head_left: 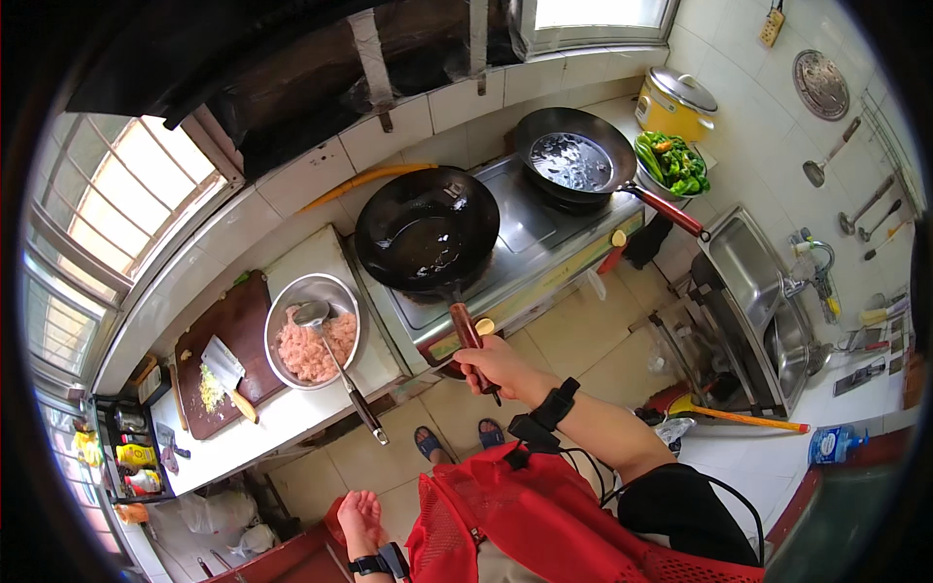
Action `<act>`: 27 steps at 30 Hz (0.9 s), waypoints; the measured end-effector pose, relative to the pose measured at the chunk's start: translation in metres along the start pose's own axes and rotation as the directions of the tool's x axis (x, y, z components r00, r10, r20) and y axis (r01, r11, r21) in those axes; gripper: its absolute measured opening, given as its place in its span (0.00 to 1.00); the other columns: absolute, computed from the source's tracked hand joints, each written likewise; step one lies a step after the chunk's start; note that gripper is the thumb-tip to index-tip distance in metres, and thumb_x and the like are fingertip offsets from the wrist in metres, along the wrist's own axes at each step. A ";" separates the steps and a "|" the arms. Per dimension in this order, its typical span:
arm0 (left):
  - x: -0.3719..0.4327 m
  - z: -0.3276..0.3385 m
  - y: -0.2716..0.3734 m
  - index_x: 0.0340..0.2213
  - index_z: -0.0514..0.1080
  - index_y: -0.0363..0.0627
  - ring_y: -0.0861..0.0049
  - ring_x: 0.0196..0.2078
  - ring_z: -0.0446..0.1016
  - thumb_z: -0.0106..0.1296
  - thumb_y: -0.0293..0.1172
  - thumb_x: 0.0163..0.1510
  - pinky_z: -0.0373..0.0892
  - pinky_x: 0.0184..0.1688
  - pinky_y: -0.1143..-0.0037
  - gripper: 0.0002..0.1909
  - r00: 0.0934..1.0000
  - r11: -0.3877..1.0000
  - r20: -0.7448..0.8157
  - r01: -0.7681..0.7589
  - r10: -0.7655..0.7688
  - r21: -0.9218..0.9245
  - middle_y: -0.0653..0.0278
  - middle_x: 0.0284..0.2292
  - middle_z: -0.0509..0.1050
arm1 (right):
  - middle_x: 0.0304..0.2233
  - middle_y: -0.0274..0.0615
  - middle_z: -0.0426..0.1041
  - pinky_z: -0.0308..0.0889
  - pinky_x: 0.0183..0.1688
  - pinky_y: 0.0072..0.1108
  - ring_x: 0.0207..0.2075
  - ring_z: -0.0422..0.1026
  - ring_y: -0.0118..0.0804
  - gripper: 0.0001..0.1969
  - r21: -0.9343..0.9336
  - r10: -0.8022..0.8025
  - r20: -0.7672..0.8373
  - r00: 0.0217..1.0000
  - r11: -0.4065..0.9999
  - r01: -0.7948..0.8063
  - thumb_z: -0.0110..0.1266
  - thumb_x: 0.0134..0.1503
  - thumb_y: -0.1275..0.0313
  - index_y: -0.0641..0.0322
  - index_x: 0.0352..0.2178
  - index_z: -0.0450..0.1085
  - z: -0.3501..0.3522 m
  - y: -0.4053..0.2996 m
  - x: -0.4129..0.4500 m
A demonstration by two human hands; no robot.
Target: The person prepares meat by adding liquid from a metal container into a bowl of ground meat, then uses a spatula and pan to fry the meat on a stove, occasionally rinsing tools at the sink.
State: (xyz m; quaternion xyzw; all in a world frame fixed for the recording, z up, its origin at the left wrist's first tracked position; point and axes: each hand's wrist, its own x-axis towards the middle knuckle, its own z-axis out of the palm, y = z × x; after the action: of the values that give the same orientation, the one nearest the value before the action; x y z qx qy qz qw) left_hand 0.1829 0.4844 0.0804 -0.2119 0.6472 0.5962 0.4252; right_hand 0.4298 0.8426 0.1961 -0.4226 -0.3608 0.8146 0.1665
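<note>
My right hand [503, 368] grips the dark red wooden handle [466, 328] of a black wok [430, 229]. That wok sits over the left burner of a steel gas stove [514, 208], with a shiny film, apparently oil, in its bottom. Low in the view, my left hand [361, 516] hangs by my body with its fingers curled together, and nothing shows in it. On the counter left of the stove stands a steel bowl [350, 288] of pink minced meat [310, 353]. A ladle [339, 357] rests in the bowl, its handle sticking out over the counter edge.
A second wok [521, 142] with clear liquid occupies the right burner. Beside it are green peppers [674, 164] in a bowl and a yellow rice cooker [674, 102]. A cleaver [224, 364] and chopped bits lie on a brown cutting board [251, 310]. A steel sink [743, 255] stands at right.
</note>
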 end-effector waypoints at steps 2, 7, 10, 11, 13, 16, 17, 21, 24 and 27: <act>-0.001 0.011 0.003 0.46 0.62 0.42 0.69 0.36 0.73 0.46 0.30 0.55 0.72 0.33 0.74 0.17 1.000 1.000 -0.012 -0.004 0.004 0.005 0.59 0.36 0.71 | 0.18 0.38 0.66 0.64 0.16 0.23 0.15 0.67 0.29 0.09 0.039 0.005 -0.010 1.000 0.999 -0.004 0.51 0.54 0.70 0.64 0.25 0.63 -0.004 0.001 0.000; -0.002 0.009 0.010 0.48 0.60 0.42 0.69 0.32 0.74 0.46 0.28 0.54 0.72 0.31 0.74 0.18 0.998 1.000 -0.059 -0.013 0.012 -0.019 0.60 0.34 0.72 | 0.26 0.39 0.71 0.69 0.22 0.23 0.21 0.71 0.31 0.12 0.131 -0.021 0.059 0.998 0.991 0.013 0.53 0.55 0.66 0.63 0.35 0.64 -0.002 0.004 0.000; 0.011 -0.010 0.007 0.51 0.58 0.42 0.67 0.34 0.74 0.46 0.28 0.55 0.72 0.32 0.72 0.22 1.000 1.000 0.022 -0.008 0.009 -0.011 0.56 0.38 0.71 | 0.30 0.40 0.73 0.71 0.25 0.24 0.25 0.73 0.33 0.14 0.169 -0.083 0.069 0.994 0.983 0.070 0.53 0.55 0.66 0.63 0.40 0.64 -0.013 0.020 0.003; 0.007 -0.002 0.010 0.52 0.57 0.42 0.66 0.35 0.74 0.47 0.27 0.55 0.72 0.33 0.71 0.23 1.000 0.999 0.023 -0.020 0.020 -0.028 0.55 0.39 0.71 | 0.32 0.40 0.73 0.71 0.25 0.24 0.26 0.74 0.33 0.15 0.173 -0.097 0.062 0.993 0.981 0.085 0.53 0.55 0.66 0.62 0.41 0.64 -0.017 0.017 -0.004; -0.002 0.019 0.026 0.52 0.56 0.40 0.64 0.36 0.75 0.47 0.26 0.54 0.73 0.33 0.71 0.24 0.999 0.999 0.030 -0.030 0.029 0.022 0.53 0.39 0.71 | 0.36 0.41 0.73 0.71 0.30 0.26 0.31 0.73 0.32 0.20 0.151 -0.075 0.048 0.996 0.986 0.067 0.53 0.56 0.64 0.57 0.47 0.61 -0.025 0.021 -0.016; 0.012 0.021 0.039 0.53 0.54 0.36 0.63 0.37 0.75 0.47 0.25 0.54 0.73 0.34 0.71 0.26 0.997 0.998 0.071 -0.038 0.035 0.043 0.50 0.41 0.70 | 0.41 0.43 0.72 0.71 0.32 0.27 0.36 0.74 0.35 0.20 0.203 -0.110 0.069 0.992 0.975 0.094 0.49 0.59 0.65 0.55 0.51 0.58 -0.024 0.032 -0.040; 0.015 0.024 0.046 0.53 0.53 0.35 0.63 0.37 0.75 0.48 0.25 0.54 0.73 0.34 0.71 0.27 0.995 0.997 0.093 -0.033 0.027 0.069 0.50 0.41 0.70 | 0.43 0.45 0.71 0.72 0.33 0.28 0.37 0.74 0.38 0.20 0.244 -0.135 0.076 0.988 0.963 0.113 0.48 0.59 0.67 0.56 0.52 0.57 -0.024 0.038 -0.048; 0.032 0.031 0.076 0.54 0.52 0.34 0.66 0.36 0.75 0.49 0.25 0.53 0.73 0.32 0.73 0.28 0.993 0.999 0.117 -0.014 0.008 0.052 0.52 0.40 0.70 | 0.47 0.52 0.68 0.72 0.33 0.29 0.39 0.73 0.42 0.19 0.208 -0.181 -0.033 0.983 0.961 0.184 0.44 0.61 0.64 0.60 0.52 0.57 -0.014 0.067 -0.076; 0.056 0.023 0.105 0.56 0.49 0.32 0.72 0.34 0.74 0.50 0.25 0.53 0.73 0.32 0.75 0.32 0.983 0.987 0.168 -0.091 0.068 0.133 0.58 0.36 0.70 | 0.45 0.48 0.68 0.70 0.32 0.26 0.38 0.73 0.39 0.19 0.290 -0.158 -0.177 0.971 0.935 0.205 0.45 0.61 0.63 0.58 0.51 0.58 0.000 0.095 -0.091; 0.081 0.012 0.144 0.54 0.52 0.33 0.74 0.32 0.75 0.50 0.26 0.53 0.73 0.29 0.77 0.29 0.984 0.984 0.124 -0.139 0.126 0.108 0.60 0.34 0.71 | 0.41 0.44 0.70 0.70 0.33 0.25 0.34 0.73 0.37 0.17 0.297 -0.034 -0.311 0.950 0.946 0.131 0.47 0.60 0.65 0.56 0.50 0.59 0.021 0.122 -0.088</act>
State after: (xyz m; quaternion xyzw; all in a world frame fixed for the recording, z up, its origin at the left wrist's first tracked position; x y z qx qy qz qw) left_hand 0.0293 0.5435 0.1018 -0.1078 0.6675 0.5959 0.4334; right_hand 0.4688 0.6991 0.1647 -0.4943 -0.2144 0.7797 0.3190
